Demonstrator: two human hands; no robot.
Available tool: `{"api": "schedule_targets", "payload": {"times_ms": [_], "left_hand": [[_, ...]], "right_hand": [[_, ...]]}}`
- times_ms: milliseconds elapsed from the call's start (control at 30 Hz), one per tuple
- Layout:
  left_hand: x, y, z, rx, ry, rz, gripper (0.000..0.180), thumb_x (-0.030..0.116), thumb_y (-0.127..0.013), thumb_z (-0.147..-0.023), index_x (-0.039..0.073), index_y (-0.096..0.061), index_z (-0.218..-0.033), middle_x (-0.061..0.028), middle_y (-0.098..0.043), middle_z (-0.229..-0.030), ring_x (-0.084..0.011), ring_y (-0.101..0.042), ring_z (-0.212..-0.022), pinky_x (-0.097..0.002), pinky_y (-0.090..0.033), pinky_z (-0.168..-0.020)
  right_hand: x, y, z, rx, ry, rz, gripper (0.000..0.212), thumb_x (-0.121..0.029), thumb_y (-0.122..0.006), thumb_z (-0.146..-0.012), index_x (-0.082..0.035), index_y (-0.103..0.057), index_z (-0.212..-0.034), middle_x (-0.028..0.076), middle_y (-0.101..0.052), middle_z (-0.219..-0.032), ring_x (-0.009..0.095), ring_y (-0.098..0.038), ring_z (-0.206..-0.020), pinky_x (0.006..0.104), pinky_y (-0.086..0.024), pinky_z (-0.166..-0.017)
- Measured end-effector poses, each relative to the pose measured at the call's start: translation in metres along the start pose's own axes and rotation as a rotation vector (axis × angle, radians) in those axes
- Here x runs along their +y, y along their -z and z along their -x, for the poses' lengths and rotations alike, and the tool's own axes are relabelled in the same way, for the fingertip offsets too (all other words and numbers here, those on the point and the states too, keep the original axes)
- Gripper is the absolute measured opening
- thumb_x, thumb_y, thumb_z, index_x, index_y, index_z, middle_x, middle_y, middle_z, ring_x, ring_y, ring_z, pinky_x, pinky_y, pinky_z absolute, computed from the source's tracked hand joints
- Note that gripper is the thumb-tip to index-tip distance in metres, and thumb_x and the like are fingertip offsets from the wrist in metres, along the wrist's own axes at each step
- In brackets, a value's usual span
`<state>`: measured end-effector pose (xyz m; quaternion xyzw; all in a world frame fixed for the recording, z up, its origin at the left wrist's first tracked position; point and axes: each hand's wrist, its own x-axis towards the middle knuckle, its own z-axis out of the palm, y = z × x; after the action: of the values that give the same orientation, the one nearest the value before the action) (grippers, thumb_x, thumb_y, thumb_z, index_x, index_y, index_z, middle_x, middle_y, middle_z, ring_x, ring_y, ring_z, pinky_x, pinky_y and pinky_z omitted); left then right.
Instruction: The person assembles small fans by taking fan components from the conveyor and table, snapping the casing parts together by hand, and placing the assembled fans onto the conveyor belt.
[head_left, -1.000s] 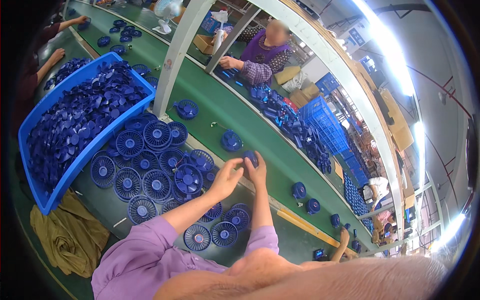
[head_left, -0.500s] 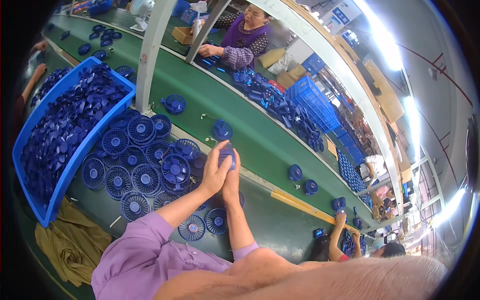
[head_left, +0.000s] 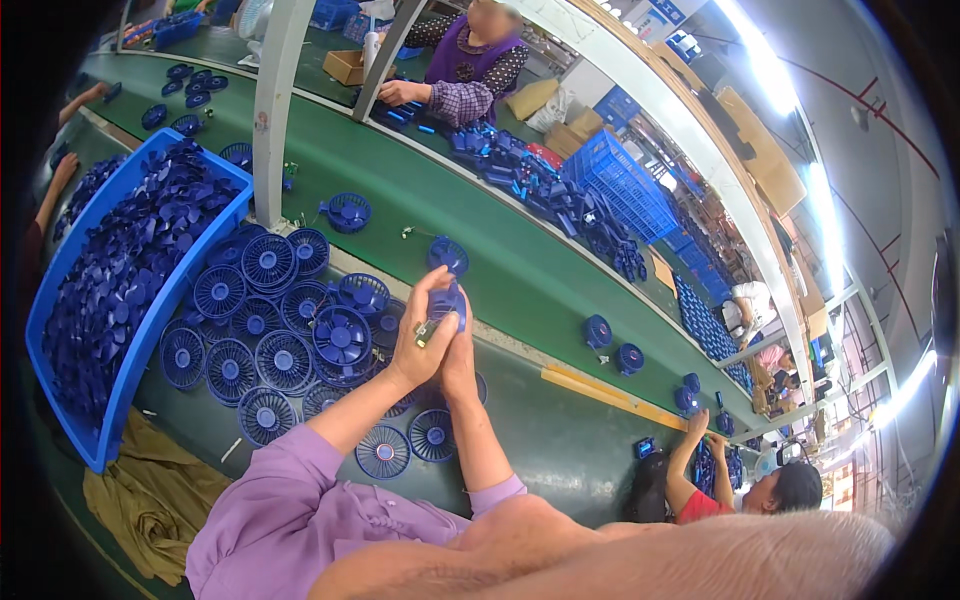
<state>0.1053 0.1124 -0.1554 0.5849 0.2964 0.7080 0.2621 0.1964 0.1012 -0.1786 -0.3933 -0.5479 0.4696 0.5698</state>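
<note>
Over the near edge of the green belt, my left hand (head_left: 413, 345) and my right hand (head_left: 459, 362) close from both sides round a blue round fan housing (head_left: 447, 303). A small metallic and greenish part (head_left: 426, 332) shows against my left fingers; whether it hangs from the housing by wires I cannot tell. Just beyond my fingertips another blue fan housing (head_left: 448, 256) lies on the belt. Left of my wrists is a pile of blue slotted fan covers (head_left: 285, 360), one housing with blades (head_left: 341, 335) on top. My forearms partly hide the pile.
A blue bin (head_left: 110, 425) full of dark blue fan blades stands at left, by an olive cloth (head_left: 150, 495). The green belt (head_left: 520, 310) carries several fan housings past a white post (head_left: 275, 120). A yellow strip (head_left: 610, 398) lies at right. Co-workers sit across and alongside.
The view has shifted slightly. The housing has turned a little in my hands, and the small metallic part now shows by my left fingers. The right-hand co-worker's head has come further into view.
</note>
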Motion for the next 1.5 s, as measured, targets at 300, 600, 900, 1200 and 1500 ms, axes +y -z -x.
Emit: {"api": "schedule_targets", "payload": {"times_ms": [300,600,900,1200,1500], "left_hand": [[-0.014,0.004,-0.003,-0.013,-0.070,-0.125,0.057,0.018,-0.060,-0.079,0.001,-0.045,-0.131,-0.0191,-0.057,-0.109,-0.0346,-0.054,-0.101,-0.0423,-0.041,-0.092],[-0.043,-0.001,0.001,-0.178,0.098,-0.288,0.048,0.015,-0.061,-0.084,0.003,-0.046,-0.128,-0.0221,-0.046,-0.131,-0.0383,-0.042,-0.124,-0.0428,-0.032,-0.106],[-0.036,0.001,0.004,-0.139,0.208,-0.017,0.024,0.016,-0.053,-0.092,0.004,-0.059,-0.111,-0.0141,-0.060,-0.115,-0.0302,-0.056,-0.111,-0.0387,-0.043,-0.093],[-0.009,0.007,-0.014,-0.136,0.340,0.223,0.024,0.017,-0.049,-0.097,0.004,-0.059,-0.115,-0.0078,-0.063,-0.110,-0.0110,-0.058,-0.091,-0.0283,-0.048,-0.078],[0.016,0.015,-0.028,-0.126,0.256,0.271,0.025,0.020,-0.048,-0.099,0.003,-0.060,-0.112,-0.0024,-0.063,-0.101,-0.0056,-0.054,-0.084,-0.0235,-0.045,-0.073]], "right_hand": [[0.002,-0.018,-0.003,0.144,-0.155,-0.343,0.054,-0.048,-0.026,-0.101,-0.007,-0.042,-0.131,0.007,-0.051,-0.125,0.020,-0.051,-0.116,0.0361,-0.041,-0.101],[0.022,0.125,-0.041,0.472,0.103,0.650,0.064,-0.033,-0.069,-0.084,-0.002,-0.043,-0.134,0.019,-0.054,-0.124,0.028,-0.051,-0.116,0.0392,-0.041,-0.097],[0.014,0.133,0.038,0.174,0.172,1.082,0.046,-0.013,-0.068,-0.078,-0.004,-0.057,-0.122,0.021,-0.047,-0.136,0.038,-0.043,-0.125,0.0441,-0.034,-0.105],[0.019,0.094,0.061,-0.104,0.190,1.000,0.041,-0.019,-0.073,-0.074,-0.009,-0.062,-0.113,0.013,-0.058,-0.124,0.032,-0.050,-0.117,0.0413,-0.035,-0.101],[0.024,0.104,0.057,0.181,0.018,0.432,0.013,0.000,-0.061,-0.083,-0.002,-0.057,-0.095,0.016,-0.064,-0.112,0.022,-0.059,-0.106,0.0333,-0.044,-0.094]]}}
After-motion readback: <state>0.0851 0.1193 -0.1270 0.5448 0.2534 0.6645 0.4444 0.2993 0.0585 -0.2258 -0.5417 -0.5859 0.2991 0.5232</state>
